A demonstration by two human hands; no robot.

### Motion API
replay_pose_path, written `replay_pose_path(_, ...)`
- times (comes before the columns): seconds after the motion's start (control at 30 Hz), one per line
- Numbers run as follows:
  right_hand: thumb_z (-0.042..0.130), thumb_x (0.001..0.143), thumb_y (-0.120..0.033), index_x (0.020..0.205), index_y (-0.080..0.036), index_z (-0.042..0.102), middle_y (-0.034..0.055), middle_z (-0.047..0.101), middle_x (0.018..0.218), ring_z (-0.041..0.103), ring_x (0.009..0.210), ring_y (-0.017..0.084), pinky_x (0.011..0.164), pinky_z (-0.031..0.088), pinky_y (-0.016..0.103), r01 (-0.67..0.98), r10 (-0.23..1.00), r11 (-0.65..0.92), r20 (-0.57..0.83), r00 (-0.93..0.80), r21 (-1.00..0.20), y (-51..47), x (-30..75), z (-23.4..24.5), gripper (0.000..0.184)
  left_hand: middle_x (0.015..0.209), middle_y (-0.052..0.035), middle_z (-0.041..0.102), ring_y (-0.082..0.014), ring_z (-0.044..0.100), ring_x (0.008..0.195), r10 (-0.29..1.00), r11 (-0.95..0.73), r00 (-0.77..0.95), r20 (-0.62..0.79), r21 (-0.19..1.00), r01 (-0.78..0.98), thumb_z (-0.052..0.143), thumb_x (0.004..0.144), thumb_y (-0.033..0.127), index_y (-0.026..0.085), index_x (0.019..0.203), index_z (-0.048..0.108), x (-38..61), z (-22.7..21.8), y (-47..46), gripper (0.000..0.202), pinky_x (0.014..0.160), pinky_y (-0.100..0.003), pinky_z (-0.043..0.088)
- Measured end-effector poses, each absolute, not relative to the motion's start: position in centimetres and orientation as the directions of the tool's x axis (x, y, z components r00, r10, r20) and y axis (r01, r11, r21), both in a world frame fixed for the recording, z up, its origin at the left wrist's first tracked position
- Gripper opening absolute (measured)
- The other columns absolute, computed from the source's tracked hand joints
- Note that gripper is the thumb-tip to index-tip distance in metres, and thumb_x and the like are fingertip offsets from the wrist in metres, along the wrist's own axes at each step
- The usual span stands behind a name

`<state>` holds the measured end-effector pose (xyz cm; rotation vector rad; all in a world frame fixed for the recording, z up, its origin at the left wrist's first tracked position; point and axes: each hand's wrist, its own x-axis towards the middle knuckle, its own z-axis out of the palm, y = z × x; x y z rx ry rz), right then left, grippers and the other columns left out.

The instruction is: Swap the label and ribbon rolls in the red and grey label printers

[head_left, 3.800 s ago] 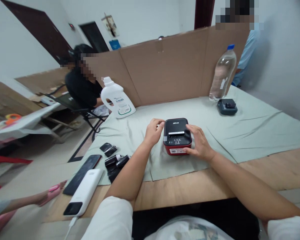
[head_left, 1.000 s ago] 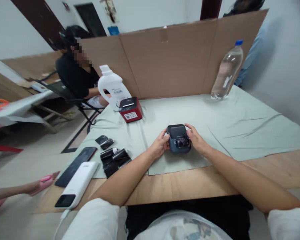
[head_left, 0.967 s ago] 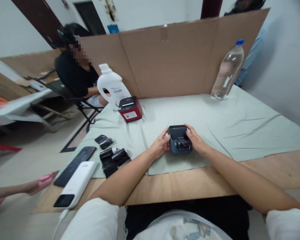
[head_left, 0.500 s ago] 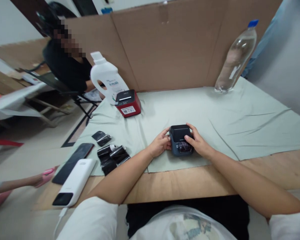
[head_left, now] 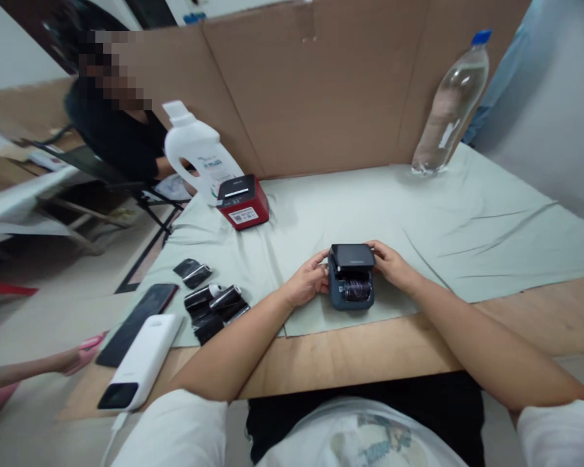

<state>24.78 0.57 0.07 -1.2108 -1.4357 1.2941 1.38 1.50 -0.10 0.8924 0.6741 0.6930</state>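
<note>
The bent fingers of the left hand [head_left: 307, 282] hold the left side of the dark blue, box-shaped device [head_left: 350, 299]. The fingers of the right hand [head_left: 393, 264] lie along its upper right corner; their tips are partly hidden, so I cannot tell how firmly they close. The device is between the two hands, near the front edge of the pale green cloth [head_left: 316, 214]. Its flat black lid [head_left: 353, 255] is lifted at the front, above a dark, glossy rounded part.

To the left, several shiny black rolls [head_left: 228, 299] lie together, beside a dark flat phone [head_left: 139, 324] and a white oblong power bank [head_left: 146, 353] with a cable. Farther back, a red box with black top [head_left: 248, 211] is just before a white plastic jug [head_left: 202, 152]. A clear plastic bottle with blue cap [head_left: 452, 110] stands near the brown cardboard panel [head_left: 321, 104].
</note>
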Motion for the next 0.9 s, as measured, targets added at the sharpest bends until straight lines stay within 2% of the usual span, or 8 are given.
replay_pose_path(0.07,0.057,0.075,-0.069,0.075,-0.020,0.056,-0.0011,0.056,0.064,0.053,0.058,0.014,0.054,0.044,0.027,0.176,0.999,-0.007,-0.012,-0.029,-0.984,0.7,24.4,-0.4,0.049,0.077,0.0022,0.061,-0.0106,0.060,0.060,0.759,0.454,0.604,-0.244,0.863,-0.222,0.076,0.070,0.031,0.025,0.136,0.046,1.4,-0.2,1.4,0.072,0.056,-0.023,0.049)
replay_pose_path(0.13,0.051,0.076,-0.074,0.065,-0.021,0.052,-0.0009,0.054,0.059,0.051,0.054,0.013,0.051,0.041,0.026,0.208,0.996,-0.029,-0.012,0.084,-0.978,0.9,24.3,-0.6,0.055,0.078,0.0017,0.060,-0.0110,0.059,0.061,0.747,0.454,0.612,-0.258,0.871,-0.187,0.074,0.071,0.032,0.024,0.140,0.044,1.5,-0.1,1.2,0.075,0.056,-0.024,0.048)
replay_pose_path(0.3,0.055,0.075,-0.069,0.071,-0.021,0.057,-0.0007,0.057,0.059,0.054,0.055,0.015,0.053,0.043,0.028,0.272,0.998,-0.018,0.000,0.066,-0.962,0.7,24.3,-0.4,0.049,0.084,-0.0001,0.060,-0.0096,0.055,0.063,0.790,0.336,0.558,-0.252,0.941,-0.051,0.063,0.073,0.024,0.024,0.141,0.046,1.5,0.8,1.3,0.070,0.057,-0.022,0.046)
replay_pose_path(0.5,0.054,0.080,-0.057,0.076,-0.021,0.062,0.0009,0.064,0.064,0.058,0.062,0.018,0.062,0.045,0.032,0.428,0.994,0.088,0.105,0.015,-0.899,0.8,24.3,-1.0,0.036,0.090,-0.0020,0.062,-0.0097,0.051,0.058,0.879,0.079,0.444,-0.176,0.970,0.229,0.053,0.071,0.015,0.023,0.128,0.061,1.3,0.6,1.8,0.058,0.050,-0.021,0.042)
replay_pose_path(0.63,0.052,0.083,-0.053,0.080,-0.022,0.064,0.0024,0.068,0.072,0.060,0.067,0.019,0.065,0.047,0.033,0.481,0.989,0.136,0.147,-0.014,-0.866,0.7,24.3,-1.2,0.033,0.096,-0.0050,0.060,-0.0162,0.054,0.074,0.959,-0.088,0.283,-0.007,0.942,0.323,0.059,0.070,0.015,0.022,0.110,0.070,1.1,0.8,1.6,0.042,0.069,-0.029,0.049)
replay_pose_path(0.7,0.051,0.084,-0.052,0.080,-0.022,0.064,0.0026,0.068,0.073,0.060,0.068,0.019,0.065,0.047,0.033,0.505,0.987,0.148,0.156,-0.026,-0.851,0.7,24.3,-1.2,0.034,0.105,-0.0077,0.059,-0.0196,0.055,0.084,0.966,-0.202,0.231,0.120,0.906,0.371,0.061,0.075,0.021,0.021,0.111,0.069,1.1,1.6,0.8,0.037,0.084,-0.035,0.048)
replay_pose_path(0.8,0.049,0.084,-0.053,0.081,-0.022,0.064,0.0029,0.068,0.073,0.060,0.067,0.019,0.065,0.047,0.033,0.520,0.988,0.148,0.154,-0.033,-0.841,0.6,24.3,-1.1,0.035,0.117,-0.0115,0.057,-0.0286,0.051,0.106,0.894,-0.404,0.366,0.259,0.819,0.407,0.072,0.073,0.035,0.022,0.119,0.066,1.7,3.1,-0.7,0.048,0.102,-0.046,0.037)
replay_pose_path(0.9,0.050,0.083,-0.053,0.082,-0.021,0.065,0.0034,0.069,0.075,0.061,0.068,0.019,0.066,0.048,0.034,0.520,0.987,0.153,0.154,-0.041,-0.840,0.7,24.4,-1.1,0.035,0.117,-0.0126,0.061,-0.0355,0.042,0.116,0.822,-0.504,0.496,0.279,0.762,0.406,0.081,0.064,0.039,0.023,0.108,0.072,2.8,3.8,-1.6,0.047,0.108,-0.053,0.027)
